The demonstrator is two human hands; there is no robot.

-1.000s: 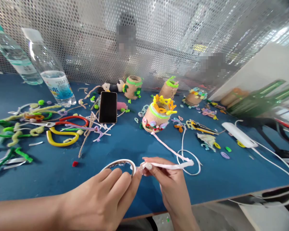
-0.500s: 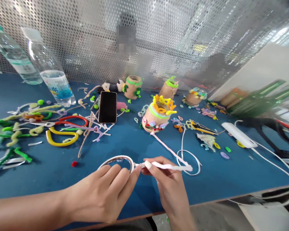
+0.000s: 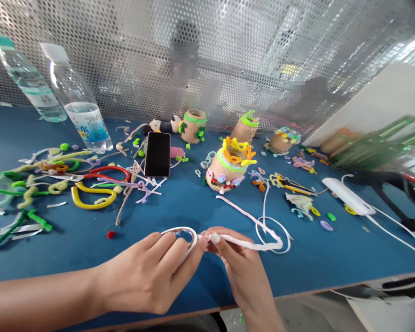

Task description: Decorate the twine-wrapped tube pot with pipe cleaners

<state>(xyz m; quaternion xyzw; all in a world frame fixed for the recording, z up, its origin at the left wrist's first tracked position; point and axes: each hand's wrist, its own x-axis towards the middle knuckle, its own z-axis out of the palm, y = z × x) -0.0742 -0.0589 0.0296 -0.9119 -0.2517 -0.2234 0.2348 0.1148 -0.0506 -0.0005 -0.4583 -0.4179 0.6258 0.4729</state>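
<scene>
Two bare hands work a pale pipe cleaner at the near edge of a blue workbench (image 3: 180,214), below a perforated metal screen (image 3: 228,60). Craft scraps cover the bench. Two plastic water bottles (image 3: 85,115) stand at far left, a black smartphone (image 3: 157,154) lies face up beyond the hands, and a white power bank (image 3: 347,196) with its cable sits at right. A kraft-paper cup (image 3: 226,173), trimmed with yellow, green and pastel pipe cleaners, stands at the centre; a bent yellow pipe cleaner (image 3: 93,200) lies at left.

The left hand (image 3: 141,272) has its fingers (image 3: 168,246) closed together and curled over a pipe-cleaner ring (image 3: 178,229), gripping its near side. The right hand (image 3: 238,267) pinches a pale pipe-cleaner strand (image 3: 244,244) tightly between thumb and bent forefinger, just beside the ring. From that pinch the strand runs right, doubles back and reaches far toward the cup's base, its tip just short of touching.
</scene>
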